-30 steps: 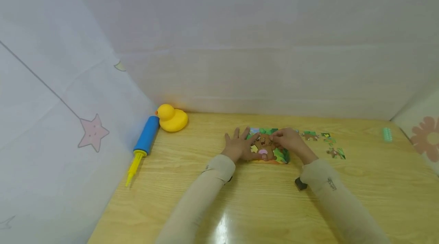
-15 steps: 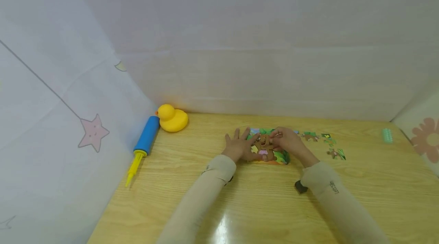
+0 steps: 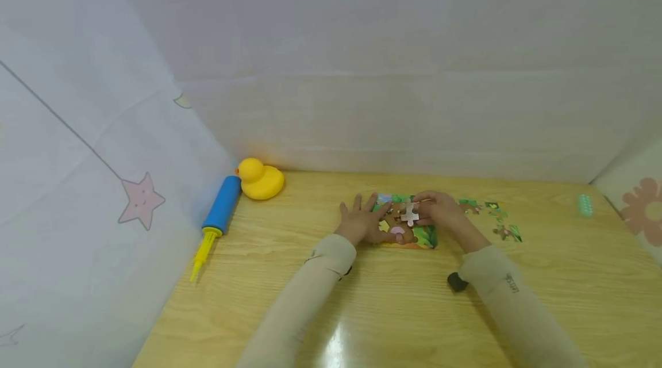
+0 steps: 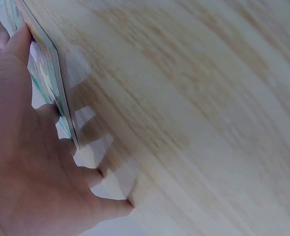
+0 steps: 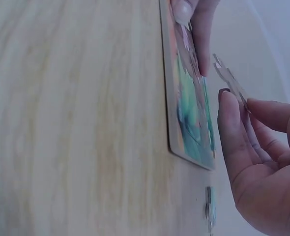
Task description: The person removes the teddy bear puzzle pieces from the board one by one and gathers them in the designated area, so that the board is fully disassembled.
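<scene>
A jigsaw puzzle board (image 3: 425, 236) with a brown bear picture lies flat on the wooden table. My left hand (image 3: 360, 224) rests spread over its left side; the thumb and a finger lie on the board, and in the left wrist view (image 4: 42, 162) other fingertips touch the table. My right hand (image 3: 438, 211) pinches a puzzle piece (image 3: 410, 214) between thumb and fingers, just above the board, its pale grey back showing. In the right wrist view the piece (image 5: 229, 78) stands tilted at the fingertips, apart from the board.
Several loose puzzle pieces (image 3: 501, 232) lie right of the board. A mint-green bumpy block (image 3: 585, 205) sits at the far right. On the left are a yellow rubber duck (image 3: 262, 180) and a blue hand pump (image 3: 222, 204) with a yellow nozzle. A white cloth wall stands behind.
The right hand has lifted and turned the puzzle piece, so its pale back now shows above the board. The left hand has stayed in place.
</scene>
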`<state>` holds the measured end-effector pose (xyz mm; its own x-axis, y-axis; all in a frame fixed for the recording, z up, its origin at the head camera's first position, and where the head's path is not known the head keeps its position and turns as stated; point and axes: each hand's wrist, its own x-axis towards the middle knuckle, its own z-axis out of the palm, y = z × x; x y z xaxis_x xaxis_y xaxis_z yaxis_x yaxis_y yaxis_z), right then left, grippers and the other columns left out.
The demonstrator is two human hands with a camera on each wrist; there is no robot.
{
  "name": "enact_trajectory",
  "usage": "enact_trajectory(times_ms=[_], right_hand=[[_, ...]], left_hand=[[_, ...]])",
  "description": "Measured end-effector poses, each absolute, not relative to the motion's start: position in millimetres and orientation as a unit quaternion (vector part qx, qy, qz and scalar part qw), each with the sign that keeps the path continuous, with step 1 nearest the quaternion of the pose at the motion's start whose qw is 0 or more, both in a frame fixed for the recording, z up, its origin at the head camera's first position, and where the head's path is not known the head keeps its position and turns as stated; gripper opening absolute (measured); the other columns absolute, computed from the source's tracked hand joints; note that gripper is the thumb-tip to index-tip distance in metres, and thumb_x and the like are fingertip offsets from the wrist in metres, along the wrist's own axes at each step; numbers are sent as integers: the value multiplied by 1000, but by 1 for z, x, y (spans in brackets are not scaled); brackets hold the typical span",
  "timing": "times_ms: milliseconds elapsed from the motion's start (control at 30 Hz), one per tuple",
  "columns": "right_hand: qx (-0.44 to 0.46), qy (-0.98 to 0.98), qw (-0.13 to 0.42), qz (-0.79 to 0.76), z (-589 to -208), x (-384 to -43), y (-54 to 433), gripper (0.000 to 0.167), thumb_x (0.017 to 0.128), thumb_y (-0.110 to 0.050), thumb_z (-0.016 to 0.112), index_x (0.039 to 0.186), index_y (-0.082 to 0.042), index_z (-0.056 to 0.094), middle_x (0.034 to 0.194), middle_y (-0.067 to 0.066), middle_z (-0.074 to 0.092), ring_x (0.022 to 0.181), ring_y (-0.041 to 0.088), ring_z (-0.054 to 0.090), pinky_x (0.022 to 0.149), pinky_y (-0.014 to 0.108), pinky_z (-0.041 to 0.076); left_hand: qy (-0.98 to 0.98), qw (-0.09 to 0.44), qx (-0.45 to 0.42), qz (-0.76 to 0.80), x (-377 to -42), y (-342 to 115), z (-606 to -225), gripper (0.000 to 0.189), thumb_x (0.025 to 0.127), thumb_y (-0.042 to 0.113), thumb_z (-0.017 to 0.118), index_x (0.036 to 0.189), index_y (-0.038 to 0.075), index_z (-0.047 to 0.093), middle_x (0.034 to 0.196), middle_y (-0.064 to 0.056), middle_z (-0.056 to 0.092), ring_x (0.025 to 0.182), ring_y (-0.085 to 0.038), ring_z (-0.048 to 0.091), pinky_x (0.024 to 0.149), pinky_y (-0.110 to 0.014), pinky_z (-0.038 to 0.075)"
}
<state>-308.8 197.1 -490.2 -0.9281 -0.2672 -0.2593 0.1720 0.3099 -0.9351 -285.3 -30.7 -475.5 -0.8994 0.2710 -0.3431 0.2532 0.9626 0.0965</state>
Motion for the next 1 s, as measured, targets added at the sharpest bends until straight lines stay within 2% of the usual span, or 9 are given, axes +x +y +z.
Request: enact_trajectory(times_ms=[200, 333, 467, 567, 700, 800, 1000], right_hand=[[-35, 777, 196, -597, -493, -307, 214, 45, 106, -14, 49, 147, 6, 44, 136, 27, 57, 91, 9, 71, 87, 31, 61], [-33, 777, 197, -597, -495, -306, 231, 48, 107, -18, 49, 150, 2, 42, 146, 30, 49, 95, 8, 72, 89, 31, 61], [-26, 777, 189, -600, -495, -304, 249, 50, 107, -22, 51, 151, 1, 42, 146, 28, 51, 98, 8, 70, 90, 31, 60], [-27, 775, 184, -604, -493, -301, 263, 52, 107, -24, 52, 151, 3, 41, 138, 19, 57, 99, 8, 68, 90, 30, 60], [-19, 773, 182, -607, -490, -295, 284, 58, 106, -26, 55, 151, 6, 38, 119, -2, 66, 95, 7, 71, 88, 28, 60], [-11, 779, 180, -600, -489, -291, 299, 61, 106, -29, 56, 152, 5, 37, 108, -12, 68, 92, 5, 72, 86, 27, 60], [-7, 798, 179, -575, -489, -282, 327, 66, 105, -35, 56, 153, 6, 34, 110, -15, 65, 95, 3, 71, 85, 26, 60]], left_hand=[[973, 179, 139, 45, -281, -33, -477, 94, 85, 84, 50, 162, 44, 14, 173, 1, 3, 159, -37, 3, 121, -72, 10], [973, 177, 141, 50, -280, -34, -475, 94, 85, 83, 51, 162, 43, 15, 173, 0, 4, 159, -38, 3, 120, -73, 9], [974, 175, 141, 42, -280, -34, -474, 93, 85, 83, 51, 162, 44, 14, 173, 1, 4, 159, -38, 4, 120, -73, 10], [974, 172, 143, 35, -281, -33, -474, 93, 85, 83, 49, 162, 45, 13, 173, 2, 3, 159, -37, 4, 120, -73, 11], [975, 166, 144, 29, -282, -32, -474, 93, 85, 84, 49, 161, 46, 13, 173, 2, 4, 159, -37, 5, 120, -73, 13], [976, 164, 143, 28, -282, -32, -475, 93, 85, 84, 50, 161, 46, 14, 173, 3, 5, 159, -36, 6, 120, -73, 14], [975, 164, 144, 29, -281, -32, -474, 94, 84, 85, 48, 162, 45, 14, 173, 2, 5, 159, -38, 6, 120, -73, 12]])
